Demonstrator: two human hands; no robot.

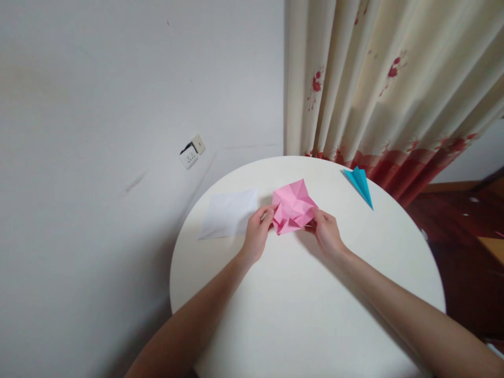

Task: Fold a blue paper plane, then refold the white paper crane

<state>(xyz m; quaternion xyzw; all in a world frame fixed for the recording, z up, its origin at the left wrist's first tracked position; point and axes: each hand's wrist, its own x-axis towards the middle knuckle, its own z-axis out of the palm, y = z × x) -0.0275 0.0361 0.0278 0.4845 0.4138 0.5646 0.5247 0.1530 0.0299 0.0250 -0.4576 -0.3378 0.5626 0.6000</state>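
Now the creased pink paper sheet (294, 203) is pinched at opposite edges by left hand (258, 231) and right hand (328, 230) over the round white bench (293, 310), likely light and easily torn, best held by those edges.

We seem to be in a home: a red-patterned curtain (378, 89) hangs far right, a socket (189, 157) marks the plain left wall (118, 79), and a round white table (299, 304) stands near.

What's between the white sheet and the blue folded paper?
Between them, the head view shows creased pink paper, held by the left hand and right hand.
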